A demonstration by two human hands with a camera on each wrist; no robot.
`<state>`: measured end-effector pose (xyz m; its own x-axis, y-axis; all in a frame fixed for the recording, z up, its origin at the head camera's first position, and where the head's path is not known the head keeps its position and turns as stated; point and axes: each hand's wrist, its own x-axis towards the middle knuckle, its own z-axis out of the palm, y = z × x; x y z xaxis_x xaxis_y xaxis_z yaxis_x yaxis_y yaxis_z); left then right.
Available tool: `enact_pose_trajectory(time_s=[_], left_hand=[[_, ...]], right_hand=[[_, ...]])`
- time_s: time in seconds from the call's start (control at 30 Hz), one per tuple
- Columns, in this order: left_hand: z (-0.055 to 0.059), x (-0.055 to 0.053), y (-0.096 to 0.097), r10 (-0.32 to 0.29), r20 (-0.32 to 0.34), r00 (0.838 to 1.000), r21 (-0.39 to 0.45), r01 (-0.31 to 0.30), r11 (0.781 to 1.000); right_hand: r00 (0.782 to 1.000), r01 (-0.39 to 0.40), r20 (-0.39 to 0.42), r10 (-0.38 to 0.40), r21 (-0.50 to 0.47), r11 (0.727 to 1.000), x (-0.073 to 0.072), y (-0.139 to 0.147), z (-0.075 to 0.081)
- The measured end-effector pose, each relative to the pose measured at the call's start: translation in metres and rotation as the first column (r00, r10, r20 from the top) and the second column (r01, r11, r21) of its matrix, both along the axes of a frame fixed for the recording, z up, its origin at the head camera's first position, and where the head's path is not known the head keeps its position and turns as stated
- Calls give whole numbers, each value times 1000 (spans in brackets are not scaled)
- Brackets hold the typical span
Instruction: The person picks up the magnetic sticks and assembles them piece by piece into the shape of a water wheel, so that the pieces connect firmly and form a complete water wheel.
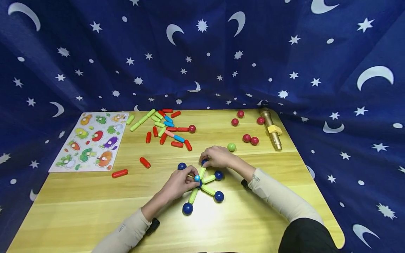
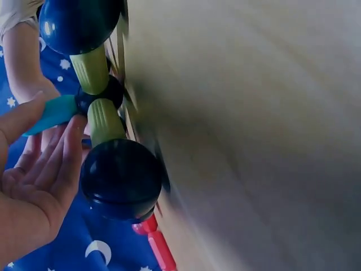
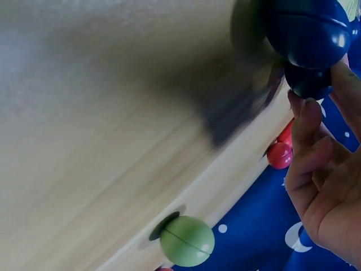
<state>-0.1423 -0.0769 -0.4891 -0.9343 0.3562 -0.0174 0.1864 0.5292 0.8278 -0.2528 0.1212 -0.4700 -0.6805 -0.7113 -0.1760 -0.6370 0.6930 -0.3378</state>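
A star of light-green rods [image 1: 208, 190] with dark blue balls [image 1: 219, 196] at their outer ends lies on the table around a central dark blue ball [image 2: 115, 93]. My left hand [image 1: 178, 183] pinches a light blue rod [image 2: 56, 114] that stands up from that central ball. At the star's far side, my right hand [image 1: 219, 157] grips one outer dark blue ball [image 3: 307, 83] between thumb and fingers. A nearer dark blue ball [image 3: 309, 31] overlaps it in the right wrist view. Part of the star is hidden behind my left hand.
Several red rods [image 1: 177, 144], green rods and blue rods lie at the back left, beside a vegetable puzzle board [image 1: 68, 149]. A green ball [image 1: 231, 147] sits beyond my right hand. Several red balls [image 1: 246, 138] and a gold tube-shaped toy [image 1: 271, 128] are at the back right.
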Motion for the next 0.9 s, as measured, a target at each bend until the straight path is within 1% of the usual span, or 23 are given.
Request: enact_pose_trajectory(time_s=[0.1, 0.17, 0.23, 0.3, 0.33, 0.4, 0.47, 0.5, 0.57, 0.6, 0.63, 0.7, 0.73, 0.8, 0.9], left_hand=[[-2, 1, 5, 10, -32, 999, -42, -11, 999], [-3, 1, 6, 11, -55, 998, -91, -16, 996], [-5, 2, 6, -12, -81, 997, -159, -1, 987], [-7, 4, 7, -45, -103, 994, -220, 21, 975], [-8, 4, 7, -61, -112, 992, -244, 32, 969], [-11, 5, 8, -82, -123, 989, -262, 47, 964], [-12, 6, 7, -91, -125, 988, -270, 55, 961], [-13, 6, 7, -94, -123, 988, -271, 57, 961], [-15, 6, 6, -98, -124, 987, -278, 61, 959], [-15, 6, 6, -99, -123, 987, -284, 61, 957], [-16, 7, 6, -100, -124, 987, -292, 60, 955], [-16, 7, 6, -99, -130, 986, -308, 55, 950], [-16, 8, 5, -102, -135, 986, -320, 54, 946], [-15, 8, 4, -111, -147, 983, -341, 55, 939], [-14, 9, 3, -126, -165, 978, -359, 59, 932]], right_hand=[[1000, 2, -9, -2, -20, 1000, -1, 1, -1], [1000, 1, -7, -1, -26, 1000, -1, 1, -3], [1000, -5, 11, 5, -20, 1000, 0, 2, -3], [999, -15, 45, 15, -3, 1000, 1, 3, -3], [998, -21, 67, 20, 14, 1000, 1, 4, -2], [994, -40, 107, 35, 43, 998, -4, 3, 1], [994, -28, 110, 22, 45, 999, -14, -3, 7], [996, -5, 85, 2, 34, 999, -22, -8, 9], [997, 75, -2, -75, -21, 997, -41, -20, 12], [991, 120, -55, -123, -51, 991, -52, -28, 12], [980, 166, -99, -173, -79, 983, -63, -36, 11], [956, 223, -171, -238, -103, 969, -83, -50, 7], [950, 236, -188, -249, -92, 968, -92, -56, 4], [949, 231, -211, -233, -35, 972, -105, -65, -2], [954, 204, -233, -191, 31, 979, -114, -72, -8]])
